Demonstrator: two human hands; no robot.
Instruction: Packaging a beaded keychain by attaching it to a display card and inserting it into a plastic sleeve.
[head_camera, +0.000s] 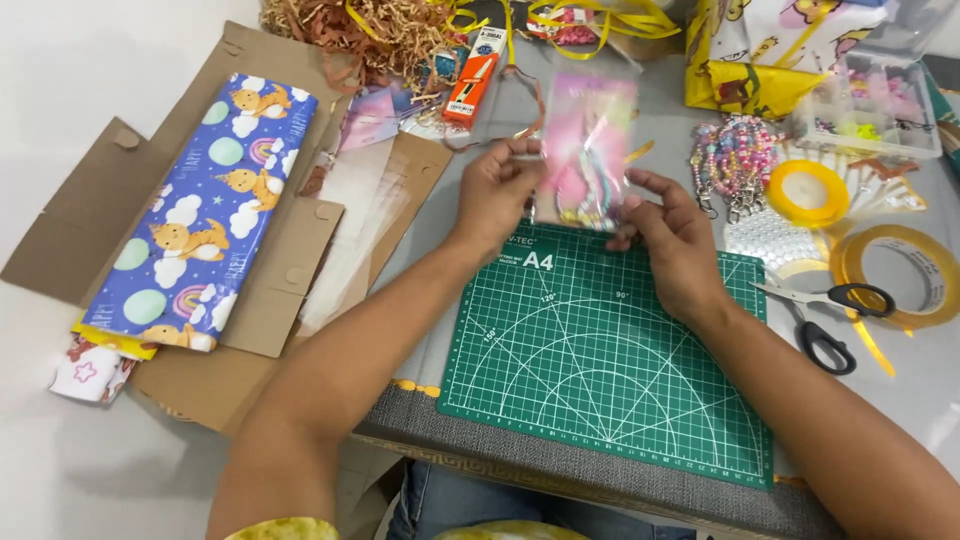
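A small clear plastic bag with a pink card and a beaded charm inside is held upright above the far edge of a green cutting mat. My left hand pinches the bag's left side. On the right, my right hand grips its lower corner. Both hands hover over the mat's top edge.
A blue wrapped package lies on flattened cardboard at left. Scissors, tape rolls, a yellow ribbon spool and beaded chains sit at right. An orange cutter pack and shredded paper lie at the back.
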